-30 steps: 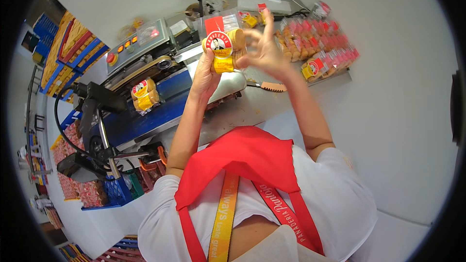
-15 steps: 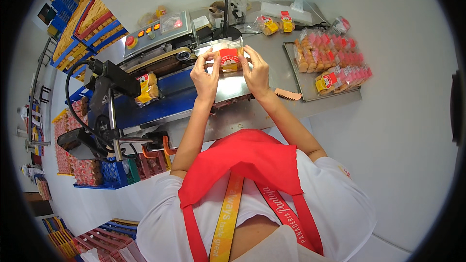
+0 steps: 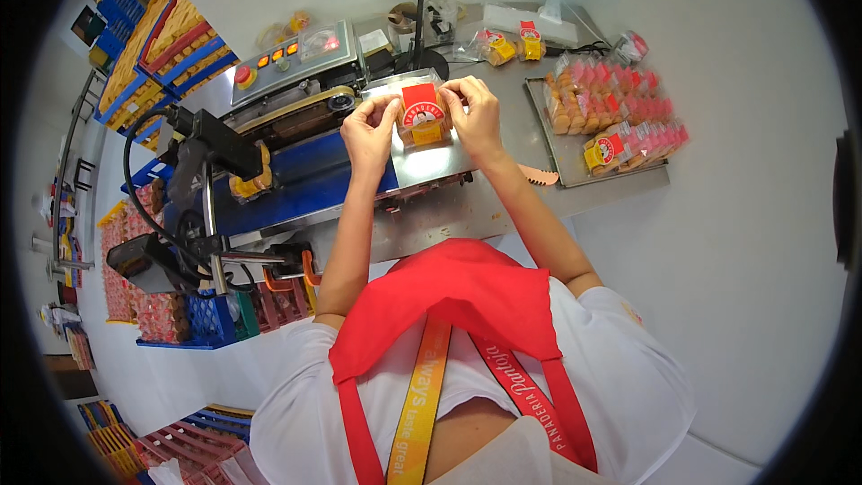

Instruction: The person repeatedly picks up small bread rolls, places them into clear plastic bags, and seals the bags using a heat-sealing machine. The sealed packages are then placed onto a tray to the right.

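Note:
A clear bag of buns with a red and yellow label (image 3: 424, 117) is held between both my hands over the steel infeed plate (image 3: 449, 162) of a band sealing machine (image 3: 296, 81). My left hand (image 3: 370, 130) pinches the bag's left top corner. At the right top corner my right hand (image 3: 476, 112) does the same. The bag stands upright with its bottom on or just above the plate.
A blue conveyor belt (image 3: 296, 184) carries another bun bag (image 3: 251, 184) leftwards. On the right, a metal tray (image 3: 611, 171) bears several packed bun bags (image 3: 611, 112). Blue crates (image 3: 202, 319) with packs stand under the machine. A black stand pole (image 3: 418, 0) rises behind the plate.
Both hands came down from in front of my face with the bag and now hold it by its top corners at the steel plate.

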`<state>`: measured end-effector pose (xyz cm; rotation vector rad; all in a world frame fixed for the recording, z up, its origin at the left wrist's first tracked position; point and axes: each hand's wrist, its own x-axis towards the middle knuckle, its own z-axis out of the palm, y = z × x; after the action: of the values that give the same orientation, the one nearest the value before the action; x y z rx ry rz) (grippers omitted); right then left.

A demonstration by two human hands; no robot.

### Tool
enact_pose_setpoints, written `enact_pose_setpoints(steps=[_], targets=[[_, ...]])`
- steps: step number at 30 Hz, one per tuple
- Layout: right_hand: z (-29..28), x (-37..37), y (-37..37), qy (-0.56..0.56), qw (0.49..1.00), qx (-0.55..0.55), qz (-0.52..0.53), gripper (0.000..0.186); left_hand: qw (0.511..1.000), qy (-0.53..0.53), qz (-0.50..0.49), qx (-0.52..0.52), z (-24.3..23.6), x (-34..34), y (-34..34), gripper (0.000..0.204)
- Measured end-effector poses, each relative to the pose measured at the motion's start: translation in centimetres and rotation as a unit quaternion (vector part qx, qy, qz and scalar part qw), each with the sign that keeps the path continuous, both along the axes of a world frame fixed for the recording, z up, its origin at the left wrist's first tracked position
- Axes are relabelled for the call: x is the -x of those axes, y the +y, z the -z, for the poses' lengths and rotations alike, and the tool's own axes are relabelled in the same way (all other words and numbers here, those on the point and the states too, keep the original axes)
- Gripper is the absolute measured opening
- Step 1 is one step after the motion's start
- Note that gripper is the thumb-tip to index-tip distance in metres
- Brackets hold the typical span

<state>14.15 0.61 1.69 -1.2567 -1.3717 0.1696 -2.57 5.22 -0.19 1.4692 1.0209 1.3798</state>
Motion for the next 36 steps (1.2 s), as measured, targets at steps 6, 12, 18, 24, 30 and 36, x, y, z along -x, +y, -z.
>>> enact_pose_setpoints(steps=[6,12,18,24,30,36], targets=[[0.4,-4.4,1.6,0.225,0.882,0.187,-0.371,0.011,0.983,-0.073,0.169,-0.027,0.1,1.7,2.4,0.010],[1.0,-5.8,3.1,0.227,0.841,0.190,-0.453,0.011,0.962,-0.123,0.238,0.050,1.0,2.3,3.9,0.008],[1.7,-5.5,4.5,0.317,0.767,0.236,-0.505,0.007,0.939,-0.141,0.305,0.067,1.1,2.9,4.7,0.008],[2.0,-5.6,5.2,0.243,0.793,0.229,-0.509,0.009,0.932,-0.138,0.327,0.078,0.7,3.1,5.0,0.010],[3.1,-2.1,2.7,0.221,0.938,0.048,-0.263,0.015,0.961,-0.132,0.233,0.070,1.4,3.0,4.8,0.012],[3.4,-1.4,1.5,0.218,0.952,0.032,-0.214,0.018,0.971,-0.182,0.131,0.086,1.7,1.3,2.6,0.014]])
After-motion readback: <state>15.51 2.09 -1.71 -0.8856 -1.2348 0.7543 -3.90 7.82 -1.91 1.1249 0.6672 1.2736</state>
